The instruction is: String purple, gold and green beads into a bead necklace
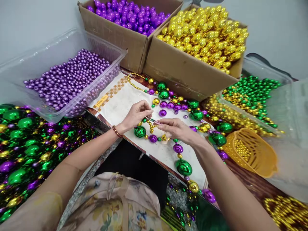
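Gold beads (pixel 151 127) lie at four o'clock from the left hand (pixel 135 116), pinched on something too fine to tell, and nine o'clock from the right hand (pixel 176 129), gripping a slim tool (pixel 155 121) angled ten-to-four.

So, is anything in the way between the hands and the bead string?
Nothing that I can see. The left hand and right hand are right at the bead string. The purple bead nearby lies beyond it, not between.
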`<action>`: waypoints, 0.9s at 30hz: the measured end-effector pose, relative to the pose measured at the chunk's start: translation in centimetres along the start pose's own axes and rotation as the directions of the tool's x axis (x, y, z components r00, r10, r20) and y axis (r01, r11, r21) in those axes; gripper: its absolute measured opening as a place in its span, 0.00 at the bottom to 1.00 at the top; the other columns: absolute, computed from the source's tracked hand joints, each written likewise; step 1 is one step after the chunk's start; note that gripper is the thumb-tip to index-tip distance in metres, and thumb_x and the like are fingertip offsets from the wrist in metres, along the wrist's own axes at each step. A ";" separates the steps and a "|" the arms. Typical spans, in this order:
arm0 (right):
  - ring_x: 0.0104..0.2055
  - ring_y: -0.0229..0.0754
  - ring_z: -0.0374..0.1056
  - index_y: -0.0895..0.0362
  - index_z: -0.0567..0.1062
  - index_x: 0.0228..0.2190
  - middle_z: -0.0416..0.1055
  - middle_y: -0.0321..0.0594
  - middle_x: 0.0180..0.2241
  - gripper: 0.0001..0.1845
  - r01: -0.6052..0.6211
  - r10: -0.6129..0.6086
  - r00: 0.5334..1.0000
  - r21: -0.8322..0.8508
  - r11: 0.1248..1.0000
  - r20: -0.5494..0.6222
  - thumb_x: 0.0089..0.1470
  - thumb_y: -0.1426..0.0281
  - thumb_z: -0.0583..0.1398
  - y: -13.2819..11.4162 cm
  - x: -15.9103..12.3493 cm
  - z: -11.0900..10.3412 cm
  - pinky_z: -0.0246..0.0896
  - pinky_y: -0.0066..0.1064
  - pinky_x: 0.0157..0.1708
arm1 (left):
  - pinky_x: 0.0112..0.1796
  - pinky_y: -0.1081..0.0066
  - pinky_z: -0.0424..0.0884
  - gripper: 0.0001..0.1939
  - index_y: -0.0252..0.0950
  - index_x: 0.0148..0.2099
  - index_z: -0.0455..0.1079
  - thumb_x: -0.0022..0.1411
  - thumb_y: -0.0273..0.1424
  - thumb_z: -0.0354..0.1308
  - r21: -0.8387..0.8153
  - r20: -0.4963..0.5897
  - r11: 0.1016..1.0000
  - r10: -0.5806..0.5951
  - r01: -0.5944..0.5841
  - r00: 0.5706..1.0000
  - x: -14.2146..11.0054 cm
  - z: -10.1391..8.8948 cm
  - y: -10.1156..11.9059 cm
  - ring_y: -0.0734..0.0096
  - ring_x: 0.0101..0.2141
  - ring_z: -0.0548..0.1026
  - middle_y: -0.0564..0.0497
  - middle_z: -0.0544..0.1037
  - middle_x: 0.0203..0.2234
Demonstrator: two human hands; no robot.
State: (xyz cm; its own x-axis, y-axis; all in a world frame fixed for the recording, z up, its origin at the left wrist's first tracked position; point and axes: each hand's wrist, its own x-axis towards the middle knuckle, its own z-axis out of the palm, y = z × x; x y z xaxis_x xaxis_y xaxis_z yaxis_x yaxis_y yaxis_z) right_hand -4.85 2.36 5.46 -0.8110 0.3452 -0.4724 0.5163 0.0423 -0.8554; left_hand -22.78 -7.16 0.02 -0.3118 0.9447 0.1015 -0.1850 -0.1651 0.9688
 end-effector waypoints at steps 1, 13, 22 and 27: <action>0.20 0.31 0.48 0.59 0.77 0.37 0.54 0.29 0.21 0.23 -0.004 0.004 1.000 0.013 1.000 0.002 0.51 0.51 0.65 0.0 0.1 0.1 0.43 0.27 0.19 | 0.30 0.76 0.69 0.15 0.35 0.33 0.63 0.59 0.36 0.67 -0.002 0.002 1.000 -0.003 0.003 1.000 0.0 0.0 0.0 0.80 0.25 0.73 0.57 0.73 0.23; 0.19 0.30 0.45 0.58 0.77 0.32 0.52 0.28 0.19 0.19 0.012 -0.012 1.000 0.056 0.998 -0.014 0.51 0.53 0.65 0.7 1.1 0.1 0.40 0.25 0.17 | 0.29 0.77 0.70 0.09 0.34 0.33 0.65 0.59 0.28 0.63 0.009 -0.029 1.000 0.013 -0.013 0.999 0.2 0.2 -0.6 0.80 0.25 0.73 0.56 0.74 0.22; 0.41 0.51 0.74 0.49 0.82 0.46 0.78 0.47 0.46 0.22 -0.150 0.052 0.769 -0.100 0.984 -0.638 0.53 0.51 0.63 9.1 -11.1 -4.9 0.69 0.36 0.31 | 0.27 0.76 0.70 0.09 0.36 0.31 0.62 0.59 0.21 0.59 0.071 -0.220 0.991 -0.099 0.118 0.971 3.1 -2.9 -2.4 0.79 0.22 0.73 0.57 0.73 0.20; 0.46 0.64 0.75 0.46 0.83 0.38 0.79 0.58 0.41 0.18 -0.455 0.105 0.434 -0.117 0.883 -0.895 0.53 0.51 0.59 21.5 -22.7 -7.0 0.70 0.48 0.39 | 0.24 0.77 0.65 0.08 0.35 0.31 0.62 0.59 0.21 0.59 0.092 -0.297 0.972 -0.182 0.218 0.937 2.7 -4.2 -1.9 0.77 0.21 0.72 0.56 0.74 0.19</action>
State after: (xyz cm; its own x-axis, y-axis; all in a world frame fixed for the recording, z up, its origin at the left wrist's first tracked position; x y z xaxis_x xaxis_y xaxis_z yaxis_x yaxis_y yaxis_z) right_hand 26.60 1.96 -0.69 -0.0511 0.9932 -0.1048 0.8570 -0.0103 -0.5152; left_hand -27.18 -5.46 -2.45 -0.5356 0.8313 -0.1487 -0.1619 0.0717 0.9842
